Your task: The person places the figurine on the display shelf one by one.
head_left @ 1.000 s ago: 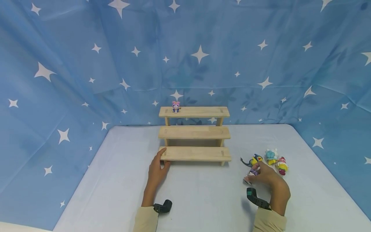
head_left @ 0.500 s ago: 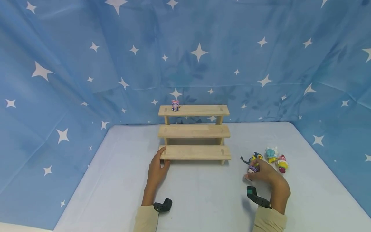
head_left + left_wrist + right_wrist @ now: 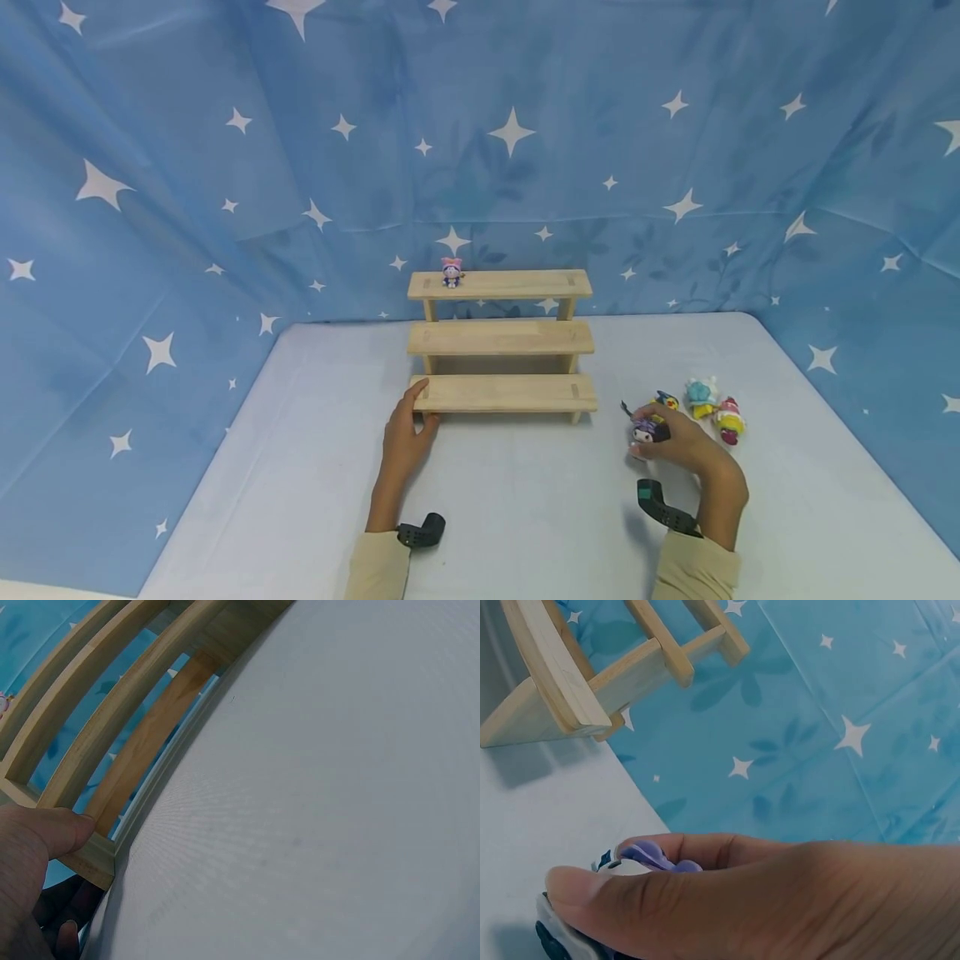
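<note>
Head view: apparently an early stage, with 1 pink-topped figurine (image 3: 452,273) on the wooden stand's (image 3: 510,393) upper tier. 3 loose figurines (image 3: 702,395) lie on the table (image 3: 517,500); beside them the right hand (image 3: 686,443) pinches the purple figurine (image 3: 642,432).

Left wrist view: the left hand (image 3: 30,851) clasps the stand's end.

Right wrist view: thumb foremost, fingers behind the purple figurine.

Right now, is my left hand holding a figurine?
No, your left hand grips the left end of the wooden stand, while your right hand pinches a purple-and-white figurine.
</note>
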